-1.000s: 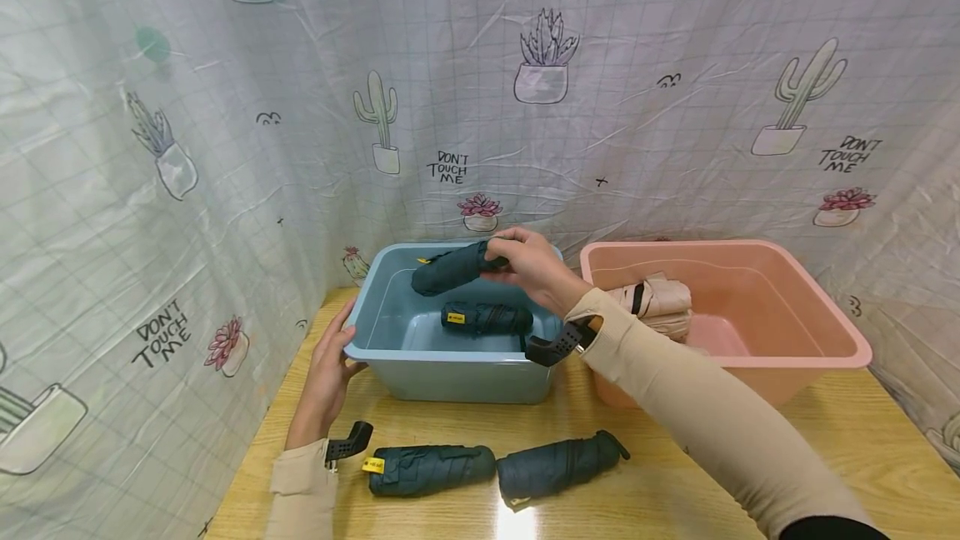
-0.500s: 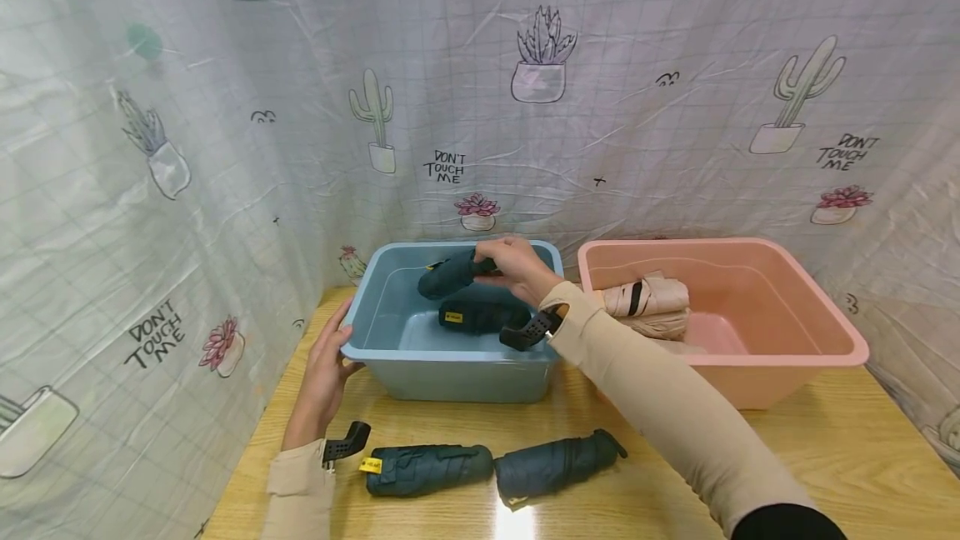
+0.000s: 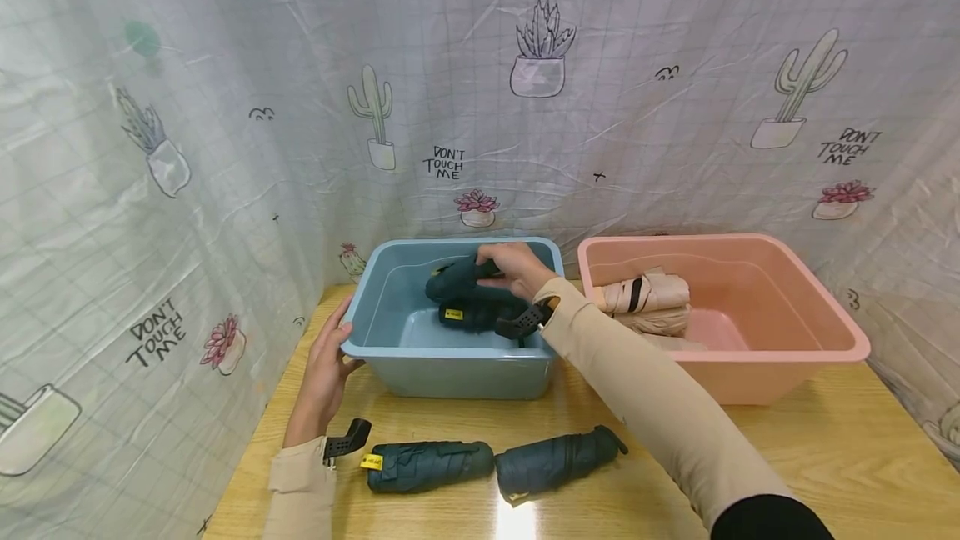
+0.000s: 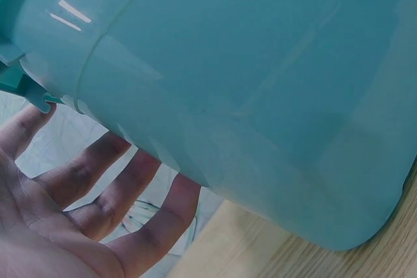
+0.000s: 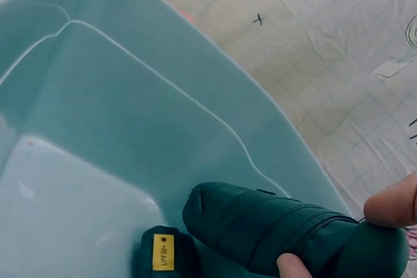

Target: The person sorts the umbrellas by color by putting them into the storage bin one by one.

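Note:
Inside the blue plastic bin (image 3: 465, 375), my right hand (image 3: 517, 267) grips one end of a dark green folded umbrella (image 5: 260, 226) between thumb and fingers. It lies low, along the back of the bin. A second dark green umbrella (image 5: 163, 249), with a yellow tag, sits just in front and is partly hidden by my wrist. My left hand (image 3: 326, 365) holds the bin's left end, thumb at the rim, with the other fingers (image 4: 156, 226) against the outside wall. Two more dark green umbrellas, a left one (image 3: 431, 467) and a right one (image 3: 557, 463), lie in front of the bin.
To the right stands a pink bin (image 3: 765, 377) with beige folded bundles (image 3: 652, 294) at its left end, one with a black strap. Both bins rest on a wooden table (image 3: 645, 507). A printed curtain (image 3: 480, 132) hangs close behind them.
My right hand has lowered the held umbrella into the blue bin, down behind the tagged one. The left hand stays at the bin's left end, and the umbrellas on the table have not moved.

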`<state>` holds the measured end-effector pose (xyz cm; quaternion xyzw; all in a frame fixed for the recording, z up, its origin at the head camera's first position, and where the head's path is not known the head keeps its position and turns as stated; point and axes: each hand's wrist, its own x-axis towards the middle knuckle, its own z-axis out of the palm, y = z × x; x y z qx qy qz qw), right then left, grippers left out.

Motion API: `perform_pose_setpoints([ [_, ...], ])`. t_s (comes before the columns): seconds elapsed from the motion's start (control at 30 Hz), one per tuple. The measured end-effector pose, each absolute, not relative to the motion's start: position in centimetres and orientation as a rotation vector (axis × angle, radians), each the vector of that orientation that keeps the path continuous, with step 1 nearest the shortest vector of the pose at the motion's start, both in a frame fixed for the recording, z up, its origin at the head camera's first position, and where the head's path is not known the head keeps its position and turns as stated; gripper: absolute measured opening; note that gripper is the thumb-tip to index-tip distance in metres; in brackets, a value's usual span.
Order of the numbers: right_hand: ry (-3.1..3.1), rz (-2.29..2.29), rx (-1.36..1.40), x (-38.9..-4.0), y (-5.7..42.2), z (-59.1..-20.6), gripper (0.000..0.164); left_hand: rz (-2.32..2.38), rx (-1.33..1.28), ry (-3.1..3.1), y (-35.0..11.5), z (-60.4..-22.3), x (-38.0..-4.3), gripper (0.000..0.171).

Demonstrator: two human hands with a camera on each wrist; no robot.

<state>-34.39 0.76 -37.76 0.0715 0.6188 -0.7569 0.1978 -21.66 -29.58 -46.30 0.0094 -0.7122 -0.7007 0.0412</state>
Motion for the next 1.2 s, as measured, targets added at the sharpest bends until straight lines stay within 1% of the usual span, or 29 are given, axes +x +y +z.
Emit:
perform_pose_setpoints([
  [0.1, 1.720, -2.096, 0.225, -34.4, 0.8, -37.7, 0.050, -2.139, 0.030, -2.182, -29.6, -46.2, -21.6, 0.053],
  [0.17, 1.712, -2.084, 0.242, -34.4, 0.8, -37.7, 0.056, -2.141, 0.030, -2.181, -29.6, -46.2, -21.5, 0.054],
  [0.23, 1.712, -2.077, 0.253, -34.4, 0.9, -37.6, 0.058, -2.142, 0.033, -2.181, -29.6, -46.1, -21.5, 0.054],
  [0.4, 1.766, -2.040, 0.257, -34.1, 1.3, -37.5, 0.056, -2.141, 0.036, -2.186, -29.5, -46.1, -21.5, 0.053],
  [0.6, 1.810, -2.010, 0.294, -33.9, 1.7, -37.6, 0.067, -2.141, 0.030, -2.183, -29.5, -46.2, -21.4, 0.053],
  [0.67, 1.826, -1.995, 0.303, -33.8, 1.7, -37.6, 0.067, -2.141, 0.029, -2.183, -29.6, -46.2, -21.4, 0.052],
  [0.8, 1.848, -1.948, 0.307, -33.5, 1.8, -37.3, 0.063, -2.140, 0.035, -2.187, -29.7, -46.1, -21.4, 0.052],
  [0.97, 1.848, -1.923, 0.296, -33.1, 2.3, -36.8, 0.072, -2.144, 0.040, -2.193, -29.7, -46.0, -21.4, 0.053],
  [1.03, 1.845, -1.923, 0.297, -32.9, 2.5, -36.7, 0.071, -2.146, 0.040, -2.197, -29.7, -45.9, -21.4, 0.053],
  [1.1, 1.845, -1.921, 0.301, -32.7, 2.7, -36.5, 0.064, -2.147, 0.035, -2.197, -29.7, -45.9, -21.5, 0.053],
  [1.2, 1.830, -1.939, 0.301, -32.3, 2.9, -36.1, 0.063, -2.142, 0.034, -2.202, -29.7, -45.8, -21.5, 0.052],
])
